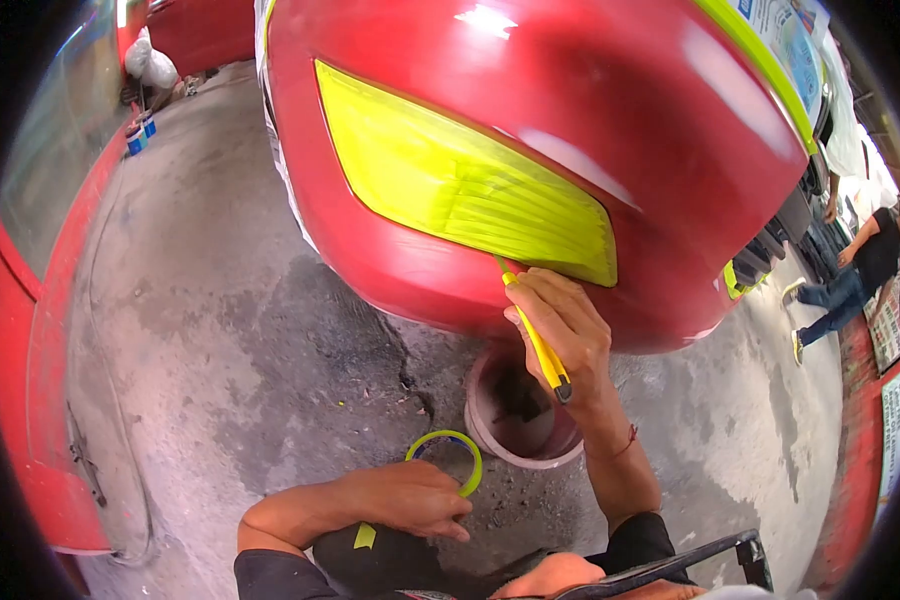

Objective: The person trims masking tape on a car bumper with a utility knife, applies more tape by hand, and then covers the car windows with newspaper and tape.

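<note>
Two hands (pixel 575 335) (pixel 422 500), yellow knife (pixel 540 342) in right, tape roll (pixel 478 465) at left

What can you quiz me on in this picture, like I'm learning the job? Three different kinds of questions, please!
1. Which hand holds the yellow cutter? A) left B) right C) both
2. True or false: yellow-green tape covers part of the red panel.
3. Fill the gap: the roll of tape is nearest the person's ____ hand.

Key:
1. B, the right hand.
2. True.
3. Left; the left hand is right by it.
</note>
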A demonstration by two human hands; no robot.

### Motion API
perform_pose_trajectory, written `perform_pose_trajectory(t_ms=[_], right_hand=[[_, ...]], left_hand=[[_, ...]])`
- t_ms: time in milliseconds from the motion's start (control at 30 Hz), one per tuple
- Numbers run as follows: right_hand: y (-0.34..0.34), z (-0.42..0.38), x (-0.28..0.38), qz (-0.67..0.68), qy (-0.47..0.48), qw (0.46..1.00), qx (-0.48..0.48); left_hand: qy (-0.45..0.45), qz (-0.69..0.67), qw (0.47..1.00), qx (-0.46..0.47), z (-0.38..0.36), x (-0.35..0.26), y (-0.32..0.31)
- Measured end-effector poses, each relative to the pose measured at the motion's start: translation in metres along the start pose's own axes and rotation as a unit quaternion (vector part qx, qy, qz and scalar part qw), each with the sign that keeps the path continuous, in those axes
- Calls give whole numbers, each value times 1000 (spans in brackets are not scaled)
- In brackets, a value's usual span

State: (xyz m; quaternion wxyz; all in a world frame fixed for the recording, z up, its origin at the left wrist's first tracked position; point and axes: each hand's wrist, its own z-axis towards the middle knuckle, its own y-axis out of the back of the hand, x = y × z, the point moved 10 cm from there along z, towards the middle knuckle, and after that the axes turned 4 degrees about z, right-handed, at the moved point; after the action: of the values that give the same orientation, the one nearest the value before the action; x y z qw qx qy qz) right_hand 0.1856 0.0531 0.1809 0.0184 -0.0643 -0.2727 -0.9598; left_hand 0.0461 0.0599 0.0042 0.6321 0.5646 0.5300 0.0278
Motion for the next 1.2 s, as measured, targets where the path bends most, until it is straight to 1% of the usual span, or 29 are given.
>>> perform_pose_trajectory(t_ms=[167,433,533,633,767,833,933,1200], right_hand=[[-1,3,2,-13,9,1000,-4],[-1,7,1,-28,16,999,34],[8,-2,-1,-49,23,998,13],[13,-8,-6,-48,28,998,1],[18,-11,-7,-46,18,999,-1],[20,-12,-7,-55,17,998,2],[24,-14,-8,-53,16,998,5],[31,-19,-11,-65,6,998,7]], left_hand=[[4,4,1000,4,-3,-5,6],[6,7,1000,-4,-3,4,1],[18,-4,1000,3,-3,3,6],[12,-6,1000,4,2,7,1],[24,-1,999,27,5,5,0],[29,-13,999,1,5,4,4],[38,7,999,26,5,5,1],[44,9,999,31,3,4,4]])
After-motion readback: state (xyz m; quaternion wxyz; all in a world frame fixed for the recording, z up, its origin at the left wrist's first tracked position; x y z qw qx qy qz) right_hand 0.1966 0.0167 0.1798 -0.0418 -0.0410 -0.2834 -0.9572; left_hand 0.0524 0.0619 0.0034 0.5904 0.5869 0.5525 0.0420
